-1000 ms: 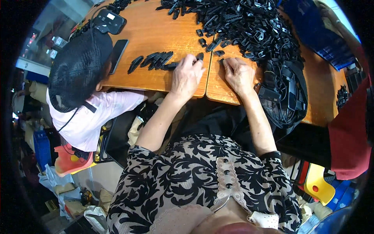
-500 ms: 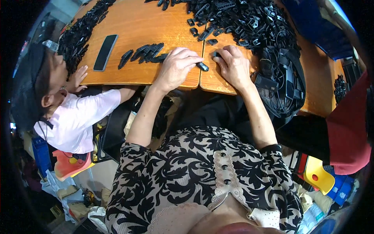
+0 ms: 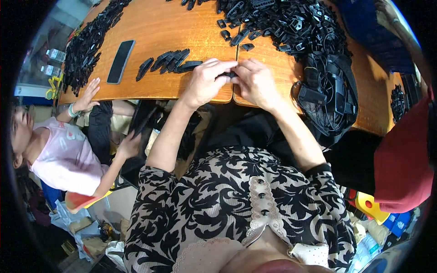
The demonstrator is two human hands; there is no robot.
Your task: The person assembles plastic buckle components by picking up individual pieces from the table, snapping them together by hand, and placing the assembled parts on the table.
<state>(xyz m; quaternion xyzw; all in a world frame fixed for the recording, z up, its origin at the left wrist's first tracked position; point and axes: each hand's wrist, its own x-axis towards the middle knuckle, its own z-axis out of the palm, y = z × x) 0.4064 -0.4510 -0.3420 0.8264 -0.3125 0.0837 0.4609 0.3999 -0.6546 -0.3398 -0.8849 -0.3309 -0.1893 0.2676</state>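
Near the front edge of the wooden table, my left hand [image 3: 205,84] and my right hand [image 3: 257,84] meet, fingertips almost touching. Between them is a black plastic part [image 3: 229,74], mostly covered by the fingers. My left hand grips it between thumb and fingers. The right hand's fingers are closed at the part's right end; whether a smaller piece is in them is hidden. Just left of my left hand lies a longer black plastic piece [image 3: 187,67], beside a row of overlapping, similar black pieces [image 3: 170,61].
A large heap of small black parts [image 3: 291,22] covers the far right. A black mesh bag with cables [image 3: 330,91] sits right of my arm. On the left are a phone [image 3: 120,62], another pile [image 3: 84,59] and a person in pink [image 3: 68,154]. Someone in red [image 3: 403,159] is at right.
My right hand has moved left to meet my left hand at the black plastic part. The person on the left has leaned back from the table, one arm now lower.
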